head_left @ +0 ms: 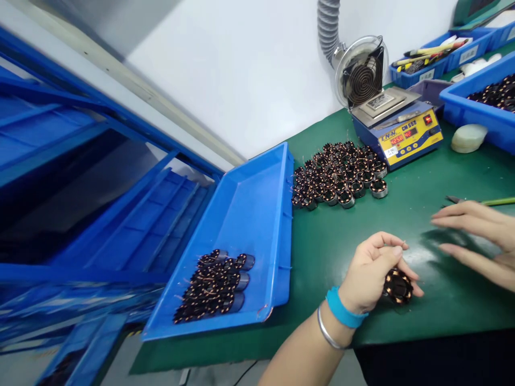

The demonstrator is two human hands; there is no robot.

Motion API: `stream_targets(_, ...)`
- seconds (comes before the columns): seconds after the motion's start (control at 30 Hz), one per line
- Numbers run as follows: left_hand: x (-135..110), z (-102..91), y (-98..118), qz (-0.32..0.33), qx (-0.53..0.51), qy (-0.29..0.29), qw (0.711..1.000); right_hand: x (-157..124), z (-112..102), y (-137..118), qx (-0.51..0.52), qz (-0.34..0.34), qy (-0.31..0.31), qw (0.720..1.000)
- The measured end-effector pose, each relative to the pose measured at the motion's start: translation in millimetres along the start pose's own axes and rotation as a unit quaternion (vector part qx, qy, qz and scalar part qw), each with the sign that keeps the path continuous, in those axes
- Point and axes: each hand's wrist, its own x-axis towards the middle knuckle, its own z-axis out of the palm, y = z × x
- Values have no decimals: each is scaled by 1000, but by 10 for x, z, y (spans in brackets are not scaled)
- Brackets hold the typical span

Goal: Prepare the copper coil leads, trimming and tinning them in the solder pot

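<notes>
My left hand (372, 271) is closed around a round copper-wound coil (398, 287) just above the green table mat, near its front edge. My right hand (478, 238) hovers open to the right of it, fingers stretched flat and pointing left, holding nothing. A pile of several similar coils (338, 174) lies on the mat further back. A blue tray (249, 214) to the left holds more coils (215, 287) stacked in rows at its near end.
A solder pot with a yellow panel (402, 131) and a fan with hose (362, 69) stand at the back. Blue bins (475, 110) sit at the far right. Tweezers (478, 202) lie near my right hand. Blue racks (80, 187) fill the left.
</notes>
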Motion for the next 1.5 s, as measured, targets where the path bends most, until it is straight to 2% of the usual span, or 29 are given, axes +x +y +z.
stream_targets(0.03, 1, -6, -2, 0, 2, 0, 1000, 137, 35, -134, 54, -40, -10, 998)
stream_targets(0.13, 11, -33, -8, 1, 1, -13, 1000, 512, 107, -396, 164, -63, -67, 982)
stream_targets(0.27, 21, -50, -8, 4, -8, -14, 1000, 734, 133, -430, 241, -55, -116, 962)
stream_targets(0.37, 22, -37, -9, -4, -10, -5, 1000, 712, 155, -369, 273, -38, -125, 953)
stream_targets(0.5, 38, -28, -15, -9, -23, -26, 999, 634, 178, -304, 293, -16, -135, 946)
stream_targets(0.7, 32, -10, 29, -10, -14, -26, 1000, 609, 180, -311, 301, -11, -138, 944)
stream_targets(0.83, -47, 102, 79, 11, 42, 30, 999, 587, 217, -332, 315, 25, -130, 940)
stream_targets(0.97, -132, 243, 117, 69, 153, 114, 979, 564, 254, -361, 327, 76, -125, 934)
stream_targets(1.2, -177, 298, 107, 139, 274, 159, 938, 557, 290, -380, 338, 107, -116, 928)
stream_targets(1.37, -182, 316, 83, 160, 293, 175, 926, 574, 342, -433, 359, 154, -117, 913)
stream_targets(1.5, -151, 324, 109, 140, 238, 192, 942, 530, 356, -497, 353, 140, -99, 920)
